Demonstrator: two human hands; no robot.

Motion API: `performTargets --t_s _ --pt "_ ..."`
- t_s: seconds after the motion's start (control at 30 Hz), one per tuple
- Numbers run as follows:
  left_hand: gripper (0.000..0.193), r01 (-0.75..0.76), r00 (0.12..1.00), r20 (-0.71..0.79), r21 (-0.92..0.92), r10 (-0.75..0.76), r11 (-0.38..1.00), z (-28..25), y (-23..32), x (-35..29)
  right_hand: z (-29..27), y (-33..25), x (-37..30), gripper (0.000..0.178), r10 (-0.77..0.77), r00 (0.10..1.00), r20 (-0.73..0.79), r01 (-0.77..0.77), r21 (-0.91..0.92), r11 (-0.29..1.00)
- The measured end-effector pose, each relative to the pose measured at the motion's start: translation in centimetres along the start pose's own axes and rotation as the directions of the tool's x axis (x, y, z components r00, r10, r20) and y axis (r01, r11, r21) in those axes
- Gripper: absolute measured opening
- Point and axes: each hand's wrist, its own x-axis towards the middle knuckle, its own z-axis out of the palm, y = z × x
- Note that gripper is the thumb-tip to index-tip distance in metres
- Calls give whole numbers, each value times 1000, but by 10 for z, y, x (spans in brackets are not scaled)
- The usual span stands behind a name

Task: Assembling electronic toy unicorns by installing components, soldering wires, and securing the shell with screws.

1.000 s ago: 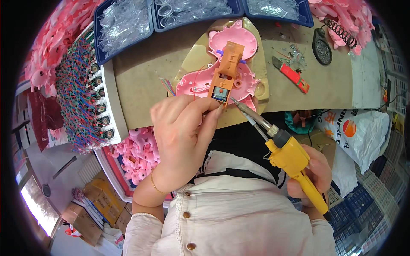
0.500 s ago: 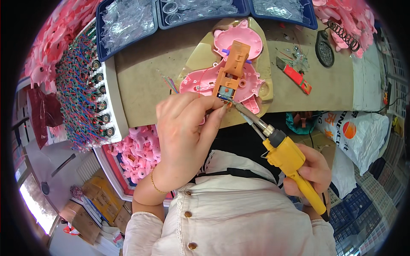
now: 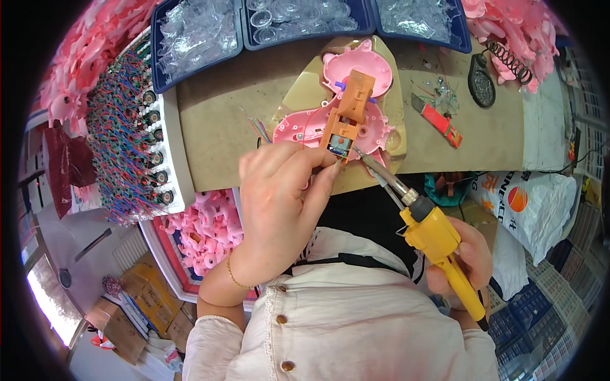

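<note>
An orange plastic gearbox (image 3: 357,95) lies across an open pink toy shell (image 3: 298,127), which rests in a tan, shaped holder (image 3: 395,105). A small motor (image 3: 339,143) shows at the gearbox's near end. There, my left hand (image 3: 279,197) pinches with thumb and forefinger at what appears to be a thin wire; the fingertips partly hide it. My right hand (image 3: 471,257) is wrapped around the yellow grip of a soldering gun (image 3: 433,236). Its metal tip points up and left, close beside the motor's right side. Whether the tip touches anything cannot be made out.
Blue trays (image 3: 244,44) of clear plastic parts line the far edge. Bundled wires with small round parts (image 3: 152,136) stand at left. A red-handled cutter knife (image 3: 441,124) and a black coiled soldering stand (image 3: 483,79) lie right. Pink toy parts (image 3: 206,232) fill a bin below.
The soldering gun's tip has drawn slightly to the right, away from the motor end. My left hand keeps its pinch. The whole scene has shifted a little down in view.
</note>
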Motion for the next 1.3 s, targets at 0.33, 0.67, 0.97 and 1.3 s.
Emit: performTargets --t_s 0.33,0.67,0.97,1.3 --pt "29 -97 955 -221 -864 -200 493 -16 5 5 -11 8 -16 49 267 867 -421 -227 145 963" --pt "12 -341 934 157 132 320 931 -5 21 61 -20 21 -15 46 323 768 -554 -200 273 941" --pt "11 35 999 -1 -58 -36 998 -14 -24 36 -13 23 -4 47 341 796 -501 -221 283 933" --pt "7 -1 1000 -15 -144 -1 990 9 -8 19 -3 7 -6 64 189 962 -196 -125 299 946"
